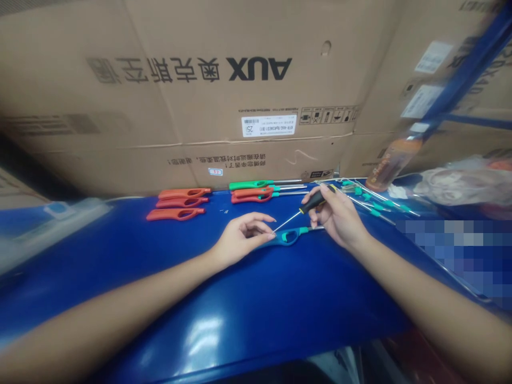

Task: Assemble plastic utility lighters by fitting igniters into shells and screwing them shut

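My right hand (338,216) is closed round the black and yellow handle of a screwdriver (311,203). Its thin metal shaft slants down and left to the fingertips of my left hand (244,237). Those fingers are bent over the left end of a blue gas lighter (285,238), which lies on the blue table. The lighter has a teal trigger and collar, and its metal rod points right, passing under my right hand. My left fingers cover the lighter's end, so the spot where the screwdriver tip meets it is hidden.
Orange lighter handles (176,214) lie behind to the left. Green and orange lighters with rods (250,193) sit at the back middle. Several metal rods with teal parts (370,200) are spread at right, near an orange bottle (394,162). Cardboard boxes (192,106) wall the back.
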Demonstrator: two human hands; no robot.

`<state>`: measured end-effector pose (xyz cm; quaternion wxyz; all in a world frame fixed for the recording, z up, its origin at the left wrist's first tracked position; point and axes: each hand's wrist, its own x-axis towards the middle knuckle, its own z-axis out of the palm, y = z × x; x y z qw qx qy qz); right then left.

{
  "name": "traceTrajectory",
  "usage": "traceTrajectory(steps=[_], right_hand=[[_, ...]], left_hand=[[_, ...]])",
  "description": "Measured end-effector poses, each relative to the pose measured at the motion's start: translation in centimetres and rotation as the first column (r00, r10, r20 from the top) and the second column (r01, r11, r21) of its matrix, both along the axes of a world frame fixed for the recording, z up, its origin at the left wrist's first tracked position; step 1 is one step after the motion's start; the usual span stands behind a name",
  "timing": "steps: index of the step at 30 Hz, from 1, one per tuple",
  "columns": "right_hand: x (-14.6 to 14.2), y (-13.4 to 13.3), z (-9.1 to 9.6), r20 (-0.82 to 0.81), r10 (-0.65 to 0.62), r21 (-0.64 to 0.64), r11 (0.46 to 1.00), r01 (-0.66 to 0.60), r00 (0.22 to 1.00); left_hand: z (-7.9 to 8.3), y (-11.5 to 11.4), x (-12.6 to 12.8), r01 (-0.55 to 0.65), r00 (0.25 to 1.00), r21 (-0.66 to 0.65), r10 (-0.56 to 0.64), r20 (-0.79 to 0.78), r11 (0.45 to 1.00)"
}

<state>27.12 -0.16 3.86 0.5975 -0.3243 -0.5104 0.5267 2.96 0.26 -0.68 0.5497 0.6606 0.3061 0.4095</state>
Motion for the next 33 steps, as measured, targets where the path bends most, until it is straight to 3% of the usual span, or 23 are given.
traceTrajectory(steps=[9, 23, 28, 33], right_hand=[[0.3, -0.1, 0.2, -0.021, -0.083, 0.05, 0.995, 0.084, 0.996], [0.4, -0.4, 0.4, 0.025, 0.013, 0.07, 0.997, -0.015, 1.0], [0.4, -0.7, 1.1, 0.111, 0.03, 0.112, 0.993, -0.043, 0.993], [-0.3, -1.0, 3.5, 0.311, 0.076, 0.142, 0.982, -0.126, 0.947]], left_hand=[[0.3, 0.0, 0.0, -0.01, 1.0, 0.01, 0.01, 0.003, 1.0], [0.1, -0.1, 0.1, -0.002, 1.0, 0.093, 0.002, -0.001, 0.996], [0.1, -0.2, 0.1, -0.018, 0.998, 0.162, 0.026, -0.049, 0.987], [0.4, -0.5, 0.1, -0.059, 0.992, 0.248, 0.086, -0.097, 0.967]])
